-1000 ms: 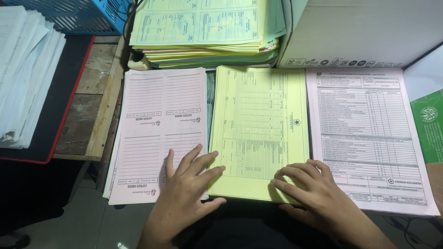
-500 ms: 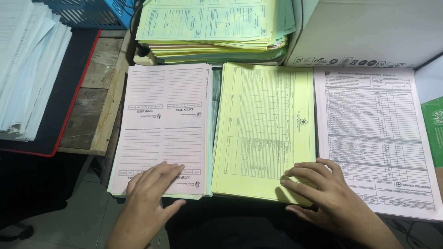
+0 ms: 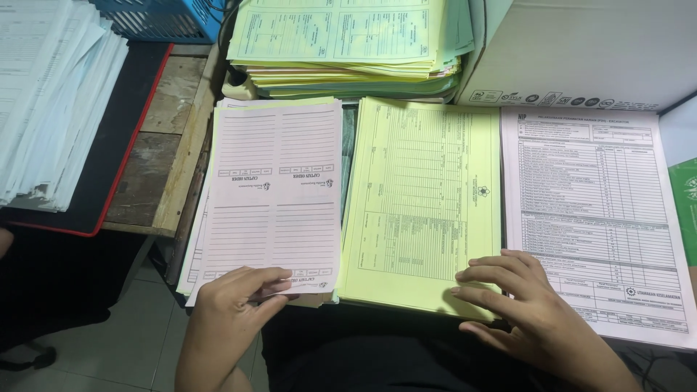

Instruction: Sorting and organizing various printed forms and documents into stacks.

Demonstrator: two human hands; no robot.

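Observation:
Three paper stacks lie side by side in the head view. My left hand point(image 3: 236, 297) pinches the near edge of the top sheet of the pink form stack point(image 3: 272, 181), thumb under and fingers curled on top. My right hand point(image 3: 523, 305) rests with spread fingers on the near right corner of the yellow form stack point(image 3: 421, 196), partly overlapping the white printed form stack point(image 3: 595, 210) to its right.
A tall pile of yellow and green forms point(image 3: 341, 43) sits behind, next to a white cardboard box point(image 3: 581, 51). White papers point(image 3: 51, 101) lie on a black pad at left, by a blue basket point(image 3: 156, 18). A green sheet point(image 3: 686, 203) shows at the right edge.
My left hand slid from the gap between the pink and yellow stacks leftward to the pink stack's near edge and curled onto its top sheet. The right hand stayed on the yellow stack.

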